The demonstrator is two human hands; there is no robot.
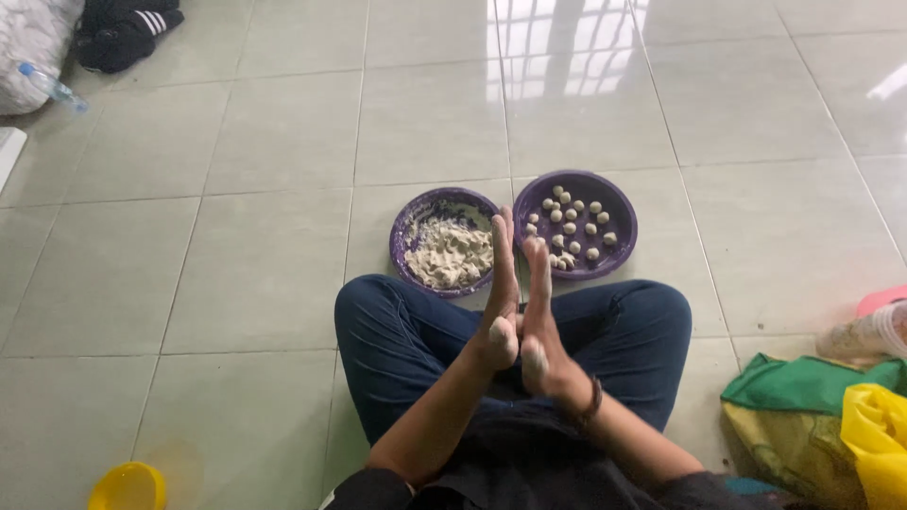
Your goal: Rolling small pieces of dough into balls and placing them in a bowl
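I sit cross-legged on a tiled floor in dark blue trousers. My left hand point(501, 297) and my right hand point(541, 312) are held upright, palm against palm, fingers straight and dusted with flour. Whatever may lie between the palms is hidden. Just beyond my fingertips stand two purple dishes. The left purple bowl point(413, 223) holds a rough lump of pale dough point(452, 255). The right purple plate point(619, 210) carries several small round dough balls point(571, 227).
A yellow bowl point(128, 487) sits at the bottom left. Green cloth point(798, 387), a yellow bag point(874, 434) and a plastic container point(864, 335) lie at the right. At the top left are a plastic bottle point(52, 87), a white sack point(33, 42) and dark striped clothing point(128, 33).
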